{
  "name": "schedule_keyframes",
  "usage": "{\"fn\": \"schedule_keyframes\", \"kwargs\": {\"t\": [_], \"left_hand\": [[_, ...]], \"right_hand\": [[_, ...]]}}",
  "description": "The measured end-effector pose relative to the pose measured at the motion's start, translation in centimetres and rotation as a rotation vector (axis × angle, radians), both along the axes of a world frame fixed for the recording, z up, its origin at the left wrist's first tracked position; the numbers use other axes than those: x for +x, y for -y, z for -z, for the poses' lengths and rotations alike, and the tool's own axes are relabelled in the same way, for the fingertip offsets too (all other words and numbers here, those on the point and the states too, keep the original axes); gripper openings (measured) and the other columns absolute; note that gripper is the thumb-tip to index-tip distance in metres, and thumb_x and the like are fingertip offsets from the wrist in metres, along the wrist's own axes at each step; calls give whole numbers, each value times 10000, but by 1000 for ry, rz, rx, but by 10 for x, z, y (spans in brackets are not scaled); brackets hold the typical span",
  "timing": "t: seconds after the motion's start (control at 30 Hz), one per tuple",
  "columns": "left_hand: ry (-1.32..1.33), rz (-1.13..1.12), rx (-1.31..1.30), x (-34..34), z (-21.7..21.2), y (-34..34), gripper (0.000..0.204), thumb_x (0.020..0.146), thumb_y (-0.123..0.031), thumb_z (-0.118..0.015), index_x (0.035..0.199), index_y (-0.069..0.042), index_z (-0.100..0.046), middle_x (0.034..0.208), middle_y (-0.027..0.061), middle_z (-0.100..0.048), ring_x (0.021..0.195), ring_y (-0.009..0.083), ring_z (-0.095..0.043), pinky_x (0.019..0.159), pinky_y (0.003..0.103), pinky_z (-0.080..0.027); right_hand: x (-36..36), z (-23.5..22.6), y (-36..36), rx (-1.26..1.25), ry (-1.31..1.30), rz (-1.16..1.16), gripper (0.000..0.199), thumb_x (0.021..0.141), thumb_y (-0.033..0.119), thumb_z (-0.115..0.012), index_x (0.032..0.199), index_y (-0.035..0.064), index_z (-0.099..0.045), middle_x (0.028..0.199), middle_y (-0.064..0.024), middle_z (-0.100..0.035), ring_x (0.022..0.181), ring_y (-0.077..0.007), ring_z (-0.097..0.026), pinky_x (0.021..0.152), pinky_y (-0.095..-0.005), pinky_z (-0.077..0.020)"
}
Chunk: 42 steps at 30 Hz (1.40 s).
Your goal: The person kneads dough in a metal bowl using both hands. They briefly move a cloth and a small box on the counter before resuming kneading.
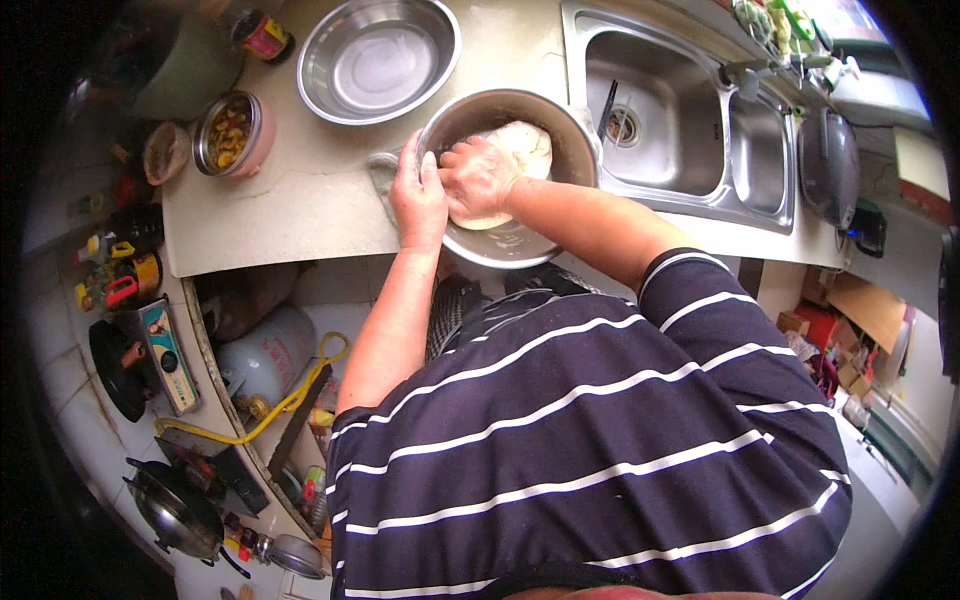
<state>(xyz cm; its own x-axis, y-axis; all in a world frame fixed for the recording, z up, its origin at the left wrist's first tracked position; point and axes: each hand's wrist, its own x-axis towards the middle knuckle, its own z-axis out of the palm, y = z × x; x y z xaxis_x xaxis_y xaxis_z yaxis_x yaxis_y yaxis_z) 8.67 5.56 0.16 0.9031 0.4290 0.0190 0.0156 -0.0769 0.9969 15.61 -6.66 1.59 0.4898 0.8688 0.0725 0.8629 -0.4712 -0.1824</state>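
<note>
A deep steel basin (572, 222) stands on the counter in front of me with a pale lump of dough (528, 150) inside. My right hand (482, 178) reaches over the right rim, its fingers curled and pressed into the dough. At the left side of the basin, my left hand (420, 200) grips the rim, thumb toward the inside and touching close by the right hand. The fingers on the outer wall are partly hidden. Part of the dough lies under my right hand and cannot be seen.
A wide shallow steel bowl (380, 62) sits behind the basin. A double sink (655, 120) is on the right. To the left are a pink container (258, 140) with yellowish pieces inside and a dark jar (263, 37). A greyish cloth (383, 182) lies by the basin.
</note>
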Motion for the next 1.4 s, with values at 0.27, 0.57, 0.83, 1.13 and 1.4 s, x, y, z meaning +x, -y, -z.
{"fn": "schedule_keyframes", "kwargs": {"t": [0.27, 0.57, 0.83, 1.13, 1.4], "left_hand": [[59, -54, 43, 2, 1, 1, 361, 975, -106, -541, 1331, -57, -575, 1218, 179, -668, 1144, 266, -641, 971, 358, -489], [64, -56, 99, 1, 1, 0, 349, 969, -90, -543, 1311, -45, -591, 1206, 183, -674, 1123, 267, -654, 960, 354, -493], [75, -32, 2, -2, -5, 2, 356, 982, -61, -532, 1334, -23, -575, 1222, 151, -667, 1150, 210, -628, 991, 321, -462], [67, -35, 3, 1, 4, 3, 360, 993, -80, -522, 1347, -23, -557, 1249, 149, -654, 1166, 209, -615, 995, 328, -462], [97, -14, 29, 5, -1, 2, 346, 1011, -109, -499, 1338, -15, -558, 1249, 172, -657, 1152, 237, -636, 976, 345, -488]], "right_hand": [[5, 2, -9, 16, -29, 47, 268, 803, 376, -586, 747, 156, -729, 748, -104, -679, 760, -326, -661, 741, -461, -493], [-41, -106, 74, -209, -243, -108, 226, 806, 211, -687, 983, 82, -627, 1031, -145, -600, 996, -352, -599, 853, -474, -480], [-48, -105, 87, -492, -177, -26, 424, 767, 199, -698, 1166, 115, -582, 1149, -126, -566, 1093, -324, -578, 831, -466, -504], [-32, -50, 52, -341, -53, 3, 447, 732, 176, -695, 1155, 129, -558, 1111, -118, -556, 1070, -323, -578, 840, -501, -500], [-21, -53, 55, 222, -305, 184, 422, 756, 169, -702, 1171, 129, -640, 1339, -195, -520, 1219, -390, -534, 1042, -471, -439]]}}
